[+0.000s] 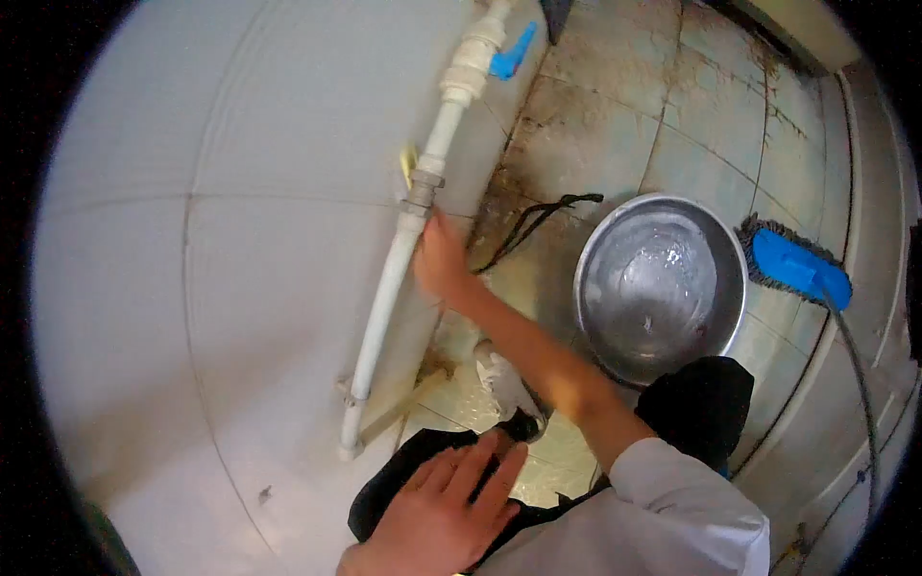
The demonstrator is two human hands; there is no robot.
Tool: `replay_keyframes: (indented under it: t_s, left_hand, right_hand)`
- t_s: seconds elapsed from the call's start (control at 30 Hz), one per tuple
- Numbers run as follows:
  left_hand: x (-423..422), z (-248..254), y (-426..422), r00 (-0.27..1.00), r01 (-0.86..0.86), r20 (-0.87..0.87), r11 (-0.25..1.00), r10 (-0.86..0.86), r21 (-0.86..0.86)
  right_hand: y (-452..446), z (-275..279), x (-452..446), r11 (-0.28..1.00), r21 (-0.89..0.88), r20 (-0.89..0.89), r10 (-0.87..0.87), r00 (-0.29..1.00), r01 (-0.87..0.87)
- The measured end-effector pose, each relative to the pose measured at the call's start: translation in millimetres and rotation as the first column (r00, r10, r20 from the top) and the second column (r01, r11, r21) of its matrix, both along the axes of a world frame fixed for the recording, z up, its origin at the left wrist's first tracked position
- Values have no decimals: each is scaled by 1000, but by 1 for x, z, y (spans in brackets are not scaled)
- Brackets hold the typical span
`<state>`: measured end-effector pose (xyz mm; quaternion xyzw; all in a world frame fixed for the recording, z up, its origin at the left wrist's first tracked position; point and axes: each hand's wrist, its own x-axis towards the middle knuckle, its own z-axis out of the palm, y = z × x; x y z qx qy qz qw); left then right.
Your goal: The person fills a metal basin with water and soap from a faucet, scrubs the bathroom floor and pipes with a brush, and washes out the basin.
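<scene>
My right hand [442, 257] reaches forward to a white pipe [383, 298] that runs along the tiled wall. It is against the pipe, just below a metal-coloured coupling [421, 192]. Most of its fingers are hidden behind the pipe, so their grip does not show. A small yellow piece [408, 165] sticks out behind the coupling. Higher up, the pipe carries a valve with a blue lever [515, 53]. My left hand [437, 514] lies open over my black-trousered knee, fingers stretched out, holding nothing.
A round metal basin [594, 298] with some water in it stands on the wet, stained floor tiles [615, 115]. A blue mop head [792, 264] with grey fringe lies to its right. A dark strap [533, 226] lies near the wall. My shoe [504, 384] is below my right arm.
</scene>
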<state>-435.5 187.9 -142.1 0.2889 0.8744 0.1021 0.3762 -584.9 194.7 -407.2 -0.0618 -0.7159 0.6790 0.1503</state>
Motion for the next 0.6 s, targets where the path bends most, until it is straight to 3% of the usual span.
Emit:
replay_keyframes:
  t_s: [0.07, 0.17, 0.23, 0.33, 0.43, 0.5, 0.53, 0.6]
  left_hand:
    - [7, 2, -3, 998, -62, -21, 986, 66, 156]
    - [4, -1, -5, 999, -25, -44, 994, 30, 110]
    - [2, -2, -4, 996, -22, -81, 995, 30, 95]
    - [2, -5, -6, 996, -26, -86, 994, 35, 109]
    - [1, 0, -3, 996, -56, -56, 992, 63, 117]
    - [4, 2, -3, 996, -76, -32, 993, 79, 95]
    - [3, 2, -2, 996, -72, -37, 992, 76, 102]
    - [0, 0, -5, 999, -34, -2, 992, 35, 125]
  right_hand:
    - [5, -7, -11, 997, 73, 6, -24, 1000, 24]
    - [-11, -22, -3, 982, 185, -29, -31, 999, 36]
    - [-24, -20, 20, 957, 270, 174, 59, 983, -106]
    - [-14, -28, 10, 980, 197, 96, -22, 995, 3]
    - [29, -10, -48, 995, 76, 207, -85, 975, 70]
    - [39, -11, -52, 983, 150, 257, 67, 964, -108]
    - [26, -12, -29, 942, 212, 376, 167, 911, -260]
    - [-2, -19, 4, 883, 246, 499, 239, 833, -400]
